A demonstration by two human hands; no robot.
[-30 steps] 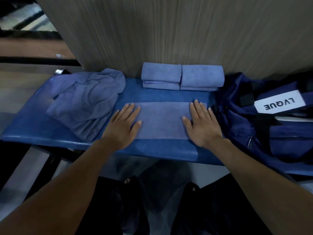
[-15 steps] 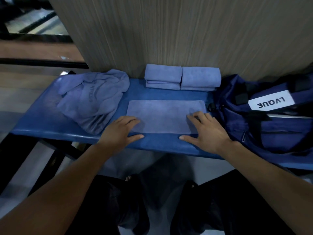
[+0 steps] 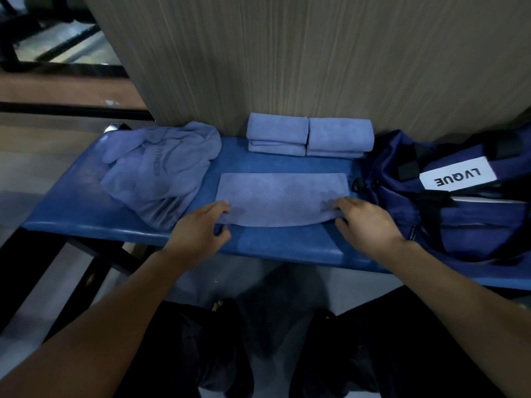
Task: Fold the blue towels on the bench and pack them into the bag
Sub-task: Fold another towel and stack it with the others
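Two folded towels [image 3: 309, 136] sat done by the wall, the left hand [image 3: 201, 232] and right hand [image 3: 365, 222] each pinched a near corner of the half-folded towel [image 3: 281, 201] mid-bench, while the crumpled pile [image 3: 161, 170] and bag [image 3: 448, 196] packing were still left.

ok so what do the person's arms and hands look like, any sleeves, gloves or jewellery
Both forearms are bare right up to the bottom edge of the head view, so no sleeves show. The left hand and right hand wear no gloves, and no rings, watch or wristband are visible. Nails look short and plain. Dark trousers show below the arms.
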